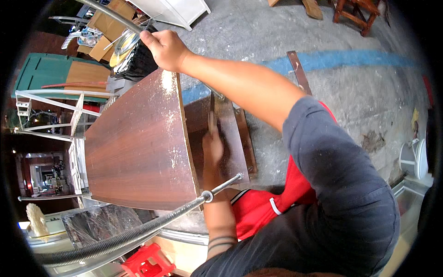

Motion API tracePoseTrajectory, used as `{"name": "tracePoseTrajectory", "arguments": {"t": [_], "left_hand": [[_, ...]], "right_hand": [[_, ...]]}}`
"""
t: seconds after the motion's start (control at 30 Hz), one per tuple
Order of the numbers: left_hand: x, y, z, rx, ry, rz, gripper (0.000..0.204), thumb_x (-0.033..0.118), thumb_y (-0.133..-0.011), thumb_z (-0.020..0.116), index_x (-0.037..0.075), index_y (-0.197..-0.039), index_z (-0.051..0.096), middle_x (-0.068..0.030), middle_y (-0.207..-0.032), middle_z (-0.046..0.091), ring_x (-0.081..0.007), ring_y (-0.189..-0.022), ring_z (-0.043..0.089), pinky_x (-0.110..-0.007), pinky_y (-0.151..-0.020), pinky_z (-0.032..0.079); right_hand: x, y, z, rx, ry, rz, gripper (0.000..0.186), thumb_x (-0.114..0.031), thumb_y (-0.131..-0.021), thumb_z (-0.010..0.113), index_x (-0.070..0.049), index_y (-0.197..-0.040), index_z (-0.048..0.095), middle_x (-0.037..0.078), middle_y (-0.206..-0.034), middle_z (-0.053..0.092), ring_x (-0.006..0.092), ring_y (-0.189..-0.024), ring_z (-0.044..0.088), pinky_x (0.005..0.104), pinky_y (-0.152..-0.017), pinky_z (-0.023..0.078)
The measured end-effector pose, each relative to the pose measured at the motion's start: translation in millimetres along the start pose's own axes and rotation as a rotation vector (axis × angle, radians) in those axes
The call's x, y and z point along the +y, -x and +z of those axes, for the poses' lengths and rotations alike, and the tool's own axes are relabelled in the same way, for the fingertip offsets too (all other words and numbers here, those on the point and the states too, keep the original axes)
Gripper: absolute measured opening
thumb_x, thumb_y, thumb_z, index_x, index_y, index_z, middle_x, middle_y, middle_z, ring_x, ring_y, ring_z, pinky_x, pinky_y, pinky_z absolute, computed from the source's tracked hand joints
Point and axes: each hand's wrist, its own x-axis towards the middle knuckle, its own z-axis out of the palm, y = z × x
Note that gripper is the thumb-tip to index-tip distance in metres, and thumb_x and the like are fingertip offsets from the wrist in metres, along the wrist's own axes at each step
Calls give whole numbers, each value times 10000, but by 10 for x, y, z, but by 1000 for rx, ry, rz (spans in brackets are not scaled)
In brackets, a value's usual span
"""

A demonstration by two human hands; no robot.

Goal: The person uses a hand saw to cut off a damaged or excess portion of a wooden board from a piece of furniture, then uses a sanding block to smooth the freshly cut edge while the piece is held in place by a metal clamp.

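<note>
A large dark brown wood-grain board (138, 147), its edge chipped pale, stands tilted in front of me. At its upper corner my right hand (167, 50) is closed around a long metal rod (113, 17), with the thumb lying along it. My left hand (212, 147) is closed, low beside the board's right edge, over a second brown panel (233, 138). A slim dark tool (212, 110) sticks up from it, too blurred to name. Nearer me, a threaded metal rod (173, 216) with a nut and washer (207, 196) crosses below the board.
White metal frames (74, 115) and a green panel (39, 76) stand at left. A black crate (138, 57) and cardboard are behind the board. On the grey floor (295, 34) runs a blue stripe (355, 60), with a brown strip (299, 71) across it. A red stool (147, 262) is at the bottom.
</note>
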Motion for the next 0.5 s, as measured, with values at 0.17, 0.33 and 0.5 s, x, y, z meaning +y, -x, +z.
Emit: {"name": "tracePoseTrajectory", "arguments": {"t": [0.17,0.33,0.5], "left_hand": [[274,564,-108,-15,31,185,564,549,-1039,441,56,-820,605,-13,-555,496,-137,-440,470,-311,-399,328],[224,381,-197,74,-69,22,551,542,-1044,423,84,-774,569,-14,-549,490,-130,-412,454,-315,-396,336],[510,-164,-30,-37,117,-6,599,548,-1056,377,86,-704,523,-15,-539,474,-131,-409,446,-314,-384,319]], "right_hand": [[67,-34,-165,-51,61,62,593,-472,-1031,494,8,-718,643,240,-664,605,425,-713,653,441,-633,491],[-50,9,-26,-31,-40,15,543,-458,-1033,500,-19,-787,703,201,-670,654,343,-718,710,416,-648,515],[61,-34,0,-29,-26,-42,557,-461,-1033,506,-11,-764,694,186,-623,630,291,-628,685,406,-595,499]]}}
